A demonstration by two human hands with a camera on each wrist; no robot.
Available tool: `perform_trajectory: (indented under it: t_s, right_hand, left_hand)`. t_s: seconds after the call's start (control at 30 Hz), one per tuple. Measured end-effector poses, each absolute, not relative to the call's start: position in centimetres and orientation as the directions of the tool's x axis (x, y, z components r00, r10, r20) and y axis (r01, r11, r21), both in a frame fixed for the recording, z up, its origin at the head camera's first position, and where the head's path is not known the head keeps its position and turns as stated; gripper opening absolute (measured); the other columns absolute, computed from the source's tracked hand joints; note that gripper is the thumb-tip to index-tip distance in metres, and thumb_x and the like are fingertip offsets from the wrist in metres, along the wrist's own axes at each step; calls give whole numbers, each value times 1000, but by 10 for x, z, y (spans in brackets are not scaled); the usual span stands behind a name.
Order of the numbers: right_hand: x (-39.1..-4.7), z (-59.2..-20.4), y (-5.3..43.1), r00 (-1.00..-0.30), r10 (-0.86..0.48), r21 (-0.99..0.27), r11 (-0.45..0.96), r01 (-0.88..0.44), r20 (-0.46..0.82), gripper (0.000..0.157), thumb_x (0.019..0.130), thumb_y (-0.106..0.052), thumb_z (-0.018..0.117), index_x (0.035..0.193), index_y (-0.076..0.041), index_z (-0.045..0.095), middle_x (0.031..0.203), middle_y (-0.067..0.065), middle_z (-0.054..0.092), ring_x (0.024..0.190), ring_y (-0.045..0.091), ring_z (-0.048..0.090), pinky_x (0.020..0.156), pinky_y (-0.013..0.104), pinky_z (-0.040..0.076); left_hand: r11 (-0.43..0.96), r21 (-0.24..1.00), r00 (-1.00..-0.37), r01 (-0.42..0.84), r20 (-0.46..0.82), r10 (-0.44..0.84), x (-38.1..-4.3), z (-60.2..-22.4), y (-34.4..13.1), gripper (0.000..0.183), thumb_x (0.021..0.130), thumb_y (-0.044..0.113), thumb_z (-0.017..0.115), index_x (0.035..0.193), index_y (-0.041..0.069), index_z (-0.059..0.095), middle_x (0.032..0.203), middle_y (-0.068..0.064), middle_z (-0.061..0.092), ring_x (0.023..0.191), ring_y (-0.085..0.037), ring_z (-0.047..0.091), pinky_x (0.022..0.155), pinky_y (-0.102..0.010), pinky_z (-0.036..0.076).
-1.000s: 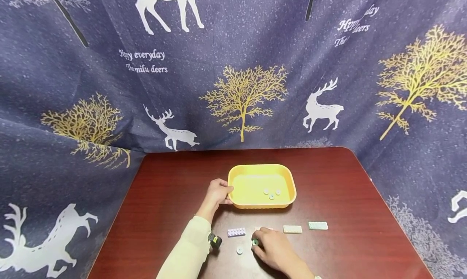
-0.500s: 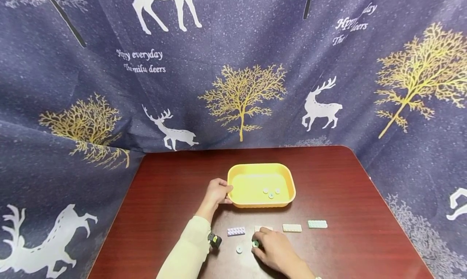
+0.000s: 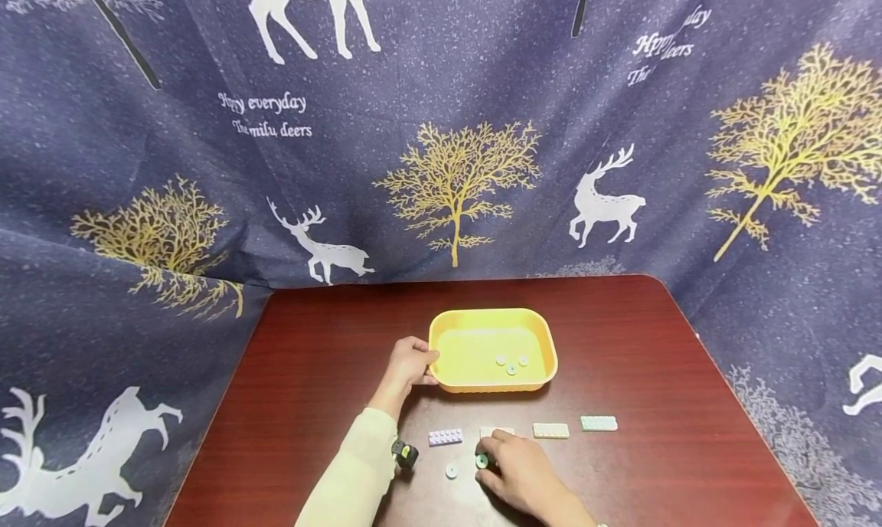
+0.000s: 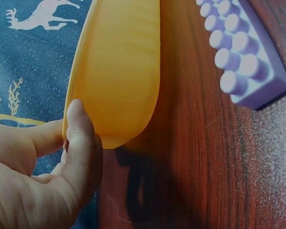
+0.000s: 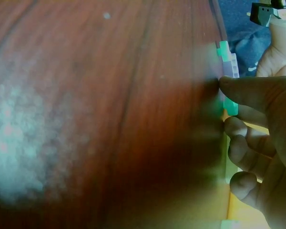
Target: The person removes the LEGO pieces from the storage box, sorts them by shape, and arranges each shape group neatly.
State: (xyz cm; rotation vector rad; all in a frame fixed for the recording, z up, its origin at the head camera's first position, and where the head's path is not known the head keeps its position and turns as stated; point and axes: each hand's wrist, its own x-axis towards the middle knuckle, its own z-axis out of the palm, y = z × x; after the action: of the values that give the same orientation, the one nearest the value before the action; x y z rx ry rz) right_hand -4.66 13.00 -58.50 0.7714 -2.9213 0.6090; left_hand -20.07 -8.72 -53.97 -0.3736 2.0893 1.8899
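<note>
My left hand pinches the left rim of a yellow plastic basin, thumb over the edge, as the left wrist view also shows. Three small pale round pieces lie inside the basin. In front of it, my right hand holds a small green round piece with a hole between thumb and fingers, low over the table. Its green edge shows below the thumb in the right wrist view. To its left lies another pale round piece. A pale studded block is partly hidden behind the right fingers.
A purple studded block, a pale yellow one and a mint green one lie in a row in front of the basin. The dark red table meets a blue patterned cloth at the back and sides.
Both hands and the objects keep their places. The head view has shifted very slightly.
</note>
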Motion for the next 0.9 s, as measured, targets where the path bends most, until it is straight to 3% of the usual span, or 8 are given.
perform_trajectory:
  t_s: [0.53, 0.9]
  right_hand:
    - [-46, -583, 131, -873, -470, -368, 795, -482, 128, 24, 82, -36, 83, 95, -24, 67, 78, -17, 49, 66, 0, 44, 53, 22, 41]
    - [-54, -561, 135, -880, -432, -336, 814, -474, 196, 32, 81, -35, 85, 106, -20, 71, 83, -12, 59, 69, 2, 55, 55, 24, 51]
  left_hand:
    - [90, 921, -924, -379, -382, 15, -201, -543, -89, 26, 93, -2, 68, 112, -9, 53, 91, -19, 59, 63, -27, 67, 57, -36, 68]
    - [95, 920, -924, -380, -383, 13, -201, -541, -87, 25, 93, -3, 68, 112, -9, 53, 92, -19, 58, 65, -28, 69, 56, -35, 68]
